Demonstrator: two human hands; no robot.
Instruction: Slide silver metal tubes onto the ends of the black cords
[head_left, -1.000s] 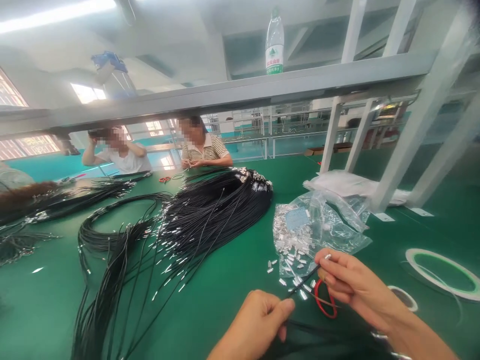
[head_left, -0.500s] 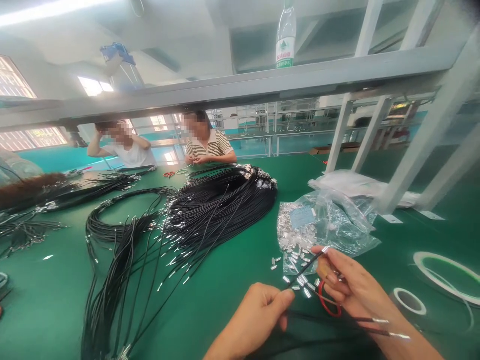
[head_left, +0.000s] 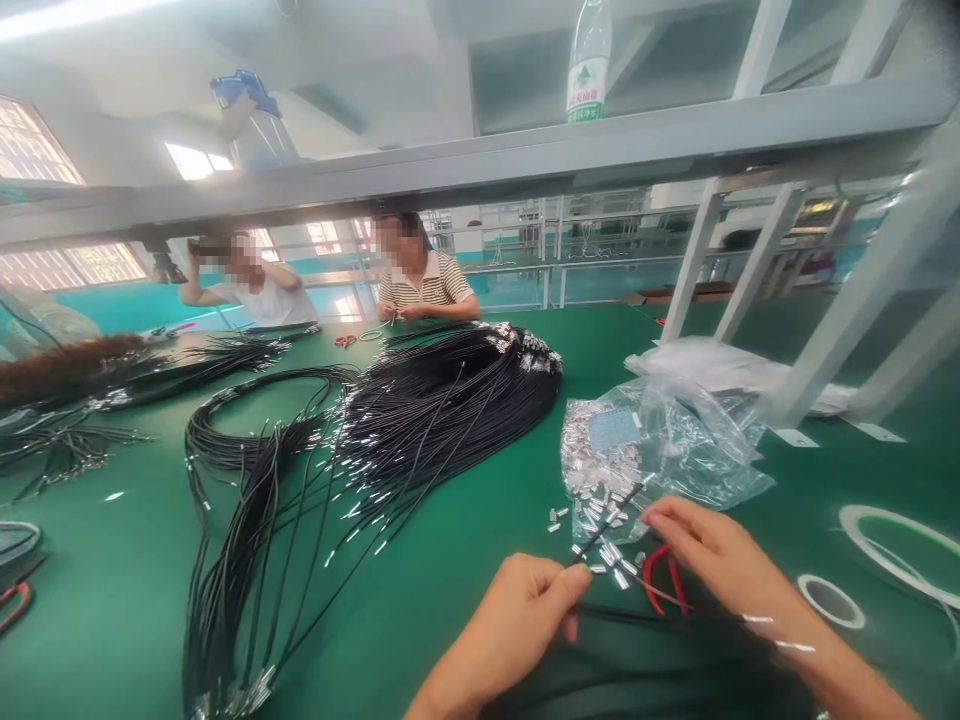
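Observation:
My left hand [head_left: 529,610] pinches a black cord [head_left: 606,522] between thumb and fingers, and the cord's end points up and to the right. Just right of that end is my right hand [head_left: 697,545], its fingers together and bent; whether something small sits at the fingertips cannot be made out. Small silvery metal pieces [head_left: 619,578] lie scattered below the cord, spilling from a clear plastic bag [head_left: 675,430] with more of them. Red-handled pliers or scissors [head_left: 654,580] lie beneath my right hand. More black cords with metal tips cross near my right wrist.
A large bundle of black cords [head_left: 457,400] lies mid-table, with another curved bundle [head_left: 240,540] to the left. Tape rolls [head_left: 831,600] sit at the right. Metal posts [head_left: 840,290] and a shelf beam holding a bottle [head_left: 589,70] rise ahead. Two people sit across the table.
My right hand has come off the cord's tip and moved slightly right, showing more of the red handles. My left hand keeps its hold. The view has shifted a little.

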